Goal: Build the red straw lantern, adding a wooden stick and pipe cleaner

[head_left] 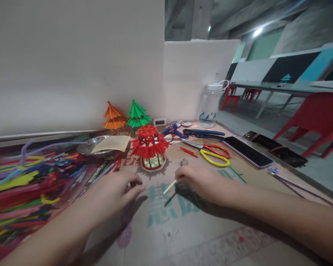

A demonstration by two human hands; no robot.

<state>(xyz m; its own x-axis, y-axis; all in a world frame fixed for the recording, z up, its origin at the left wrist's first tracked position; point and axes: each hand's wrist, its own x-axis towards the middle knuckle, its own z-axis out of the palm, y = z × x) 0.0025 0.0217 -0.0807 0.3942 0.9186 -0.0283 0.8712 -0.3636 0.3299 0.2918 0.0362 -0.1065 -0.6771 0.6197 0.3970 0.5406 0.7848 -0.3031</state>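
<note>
My right hand rests on the cardboard-covered table with its fingers closed round a thin white stick that points left. My left hand lies palm down to the left, fingers curled together; whether it holds anything is hidden. Just beyond both hands stands a small red straw pavilion on a pale round base. A small grey pebble-like bit lies near my right fingers.
A heap of coloured straws and pipe cleaners fills the left. Orange and green paper trees stand by the wall. Yellow-red scissors, blue pliers, a glue gun, a phone and a water bottle lie right.
</note>
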